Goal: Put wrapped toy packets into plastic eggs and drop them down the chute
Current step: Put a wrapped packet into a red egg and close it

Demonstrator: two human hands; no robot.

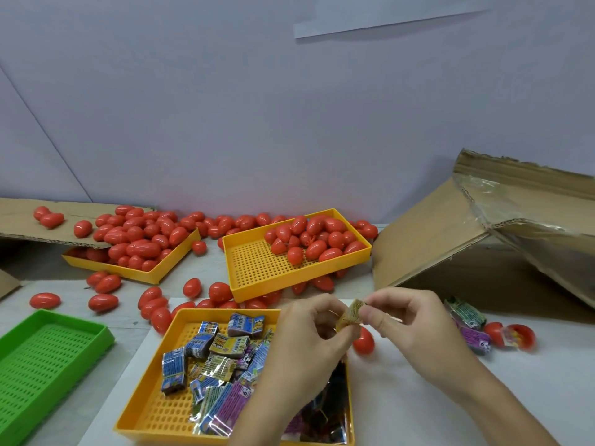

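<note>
both hands' grip pinching one tan packet (pixel 349 316), left hand (pixel 309 336), right hand (pixel 409 320), above yellow packet tray (pixel 154 410)

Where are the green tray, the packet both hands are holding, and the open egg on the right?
green tray (pixel 48 349), head view, on its perforated floor.
packet (pixel 349 315), head view, on its middle, between the fingertips of both hands.
open egg (pixel 524 336), head view, on its right half.

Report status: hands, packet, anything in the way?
Both hands, left and right, pinch one crumpled yellowish wrapped packet. Red plastic egg lies beneath, unopened. Nothing in the way.
</note>
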